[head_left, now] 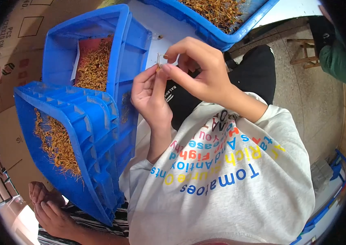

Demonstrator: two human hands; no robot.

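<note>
Above my lap, both hands come together around one small copper-coloured coil [158, 67] with thin, pale wire legs. My left hand [152, 96] pinches it between thumb and fingertips, the legs sticking up. From the other side my right hand [203, 67] reaches in, thumb tip against the coil and forefinger curled at a wire end. Just left of my hands stands a blue plastic bin [118, 28] containing a heap of similar coils [93, 71] and a red sheet. The fingertips partly cover the coil, so its exact shape is hard to make out.
A second blue bin [93, 134], tilted, holds more coils [56, 143] at the left. Beyond my hands is another blue bin [222, 40] of coils on a white table [156, 45]. Another person's hands [52, 212] are at lower left. Cardboard boxes [23, 45] line the left; a wooden stool [303, 53] stands far right.
</note>
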